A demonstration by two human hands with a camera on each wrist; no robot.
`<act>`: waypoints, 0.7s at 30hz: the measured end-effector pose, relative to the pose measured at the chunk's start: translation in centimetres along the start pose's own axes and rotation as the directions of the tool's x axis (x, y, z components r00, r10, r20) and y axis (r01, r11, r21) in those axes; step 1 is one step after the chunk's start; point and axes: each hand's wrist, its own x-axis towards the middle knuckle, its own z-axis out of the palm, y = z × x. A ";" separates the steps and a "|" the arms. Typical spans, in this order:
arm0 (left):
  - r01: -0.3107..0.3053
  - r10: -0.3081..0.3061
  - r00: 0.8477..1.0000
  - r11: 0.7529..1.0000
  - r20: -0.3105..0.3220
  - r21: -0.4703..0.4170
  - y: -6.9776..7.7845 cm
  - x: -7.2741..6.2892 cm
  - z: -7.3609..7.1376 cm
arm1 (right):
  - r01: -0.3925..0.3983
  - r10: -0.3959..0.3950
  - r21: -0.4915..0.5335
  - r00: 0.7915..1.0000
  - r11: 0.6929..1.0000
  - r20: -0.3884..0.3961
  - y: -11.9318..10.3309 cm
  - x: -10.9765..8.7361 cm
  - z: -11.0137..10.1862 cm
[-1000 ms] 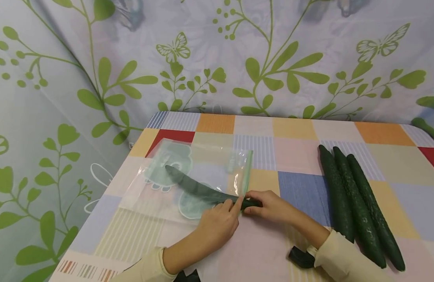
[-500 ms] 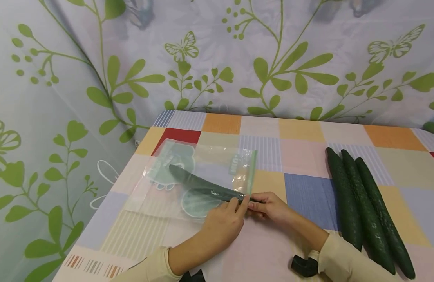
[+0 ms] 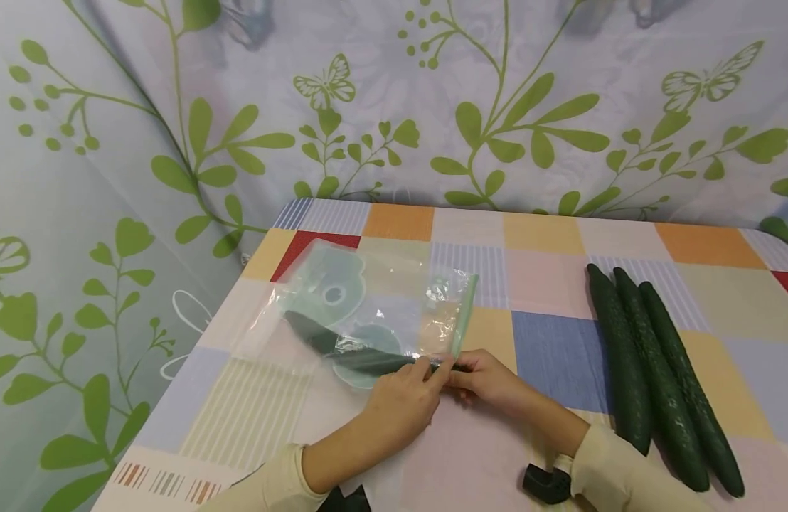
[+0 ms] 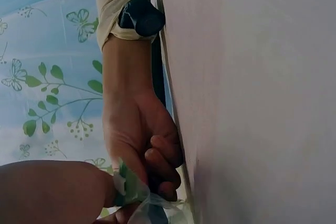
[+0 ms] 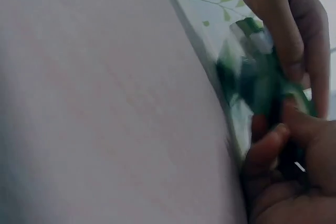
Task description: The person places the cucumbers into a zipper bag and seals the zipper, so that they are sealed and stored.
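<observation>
In the head view a dark green cucumber [image 3: 375,361] lies inside a clear zip bag [image 3: 394,277] with a printed pale-green cartoon shape and a green zip strip [image 3: 466,313]. My left hand [image 3: 400,409] pinches the near corner of the bag mouth over the cucumber. At that same mouth, the fingers of my right hand [image 3: 496,384] are curled round the cucumber's near end, which they mostly hide. The right wrist view has the green end [image 5: 257,87] between both hands, blurred. From the left wrist, the strip [image 4: 126,184] shows by the left thumb side.
Several patchwork colours cover the table cloth [image 3: 554,355]. Three more cucumbers [image 3: 656,377] lie side by side on the right, close to the right sleeve [image 3: 624,469]. A leaf-printed curtain [image 3: 381,92] hangs behind the table and along its left side.
The cucumber's far end has swung left and toward me inside the bag, and less of its near end shows. The zip strip has tilted and shifted right. Both hands stay at the mouth.
</observation>
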 end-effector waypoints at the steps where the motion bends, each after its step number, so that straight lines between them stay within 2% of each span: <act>1: 0.005 -0.005 1.000 1.000 0.031 -0.006 0.0 -0.1 -0.1 | -0.018 0.018 -0.047 1.000 0.999 -0.001 -0.2 0.0 0.0; 3: 0.014 -0.013 0.997 1.000 0.079 -0.016 0.1 -0.2 -0.3 | -0.024 0.026 -0.119 1.000 0.993 0.010 -0.4 0.0 0.0; 8: 0.038 -0.032 0.992 0.998 0.123 -0.046 0.4 -0.3 -0.7 | -0.011 0.035 -0.228 0.994 0.974 0.102 -0.9 -0.5 -0.9; 13: 0.076 -0.058 0.986 0.990 0.157 -0.116 0.6 -0.4 -1.1 | 0.001 0.041 -0.236 0.984 0.972 0.174 -1.1 -0.8 -1.8; 17: 0.095 -0.065 0.982 0.982 0.179 -0.164 0.6 -0.4 -1.1 | -0.010 0.055 -0.279 0.987 0.960 0.154 -1.1 -0.6 -1.9; 21: 0.086 -0.052 0.982 0.980 0.183 -0.182 0.6 -0.4 -1.1 | -0.002 0.046 -0.371 0.993 0.929 0.110 -0.9 -0.3 -1.6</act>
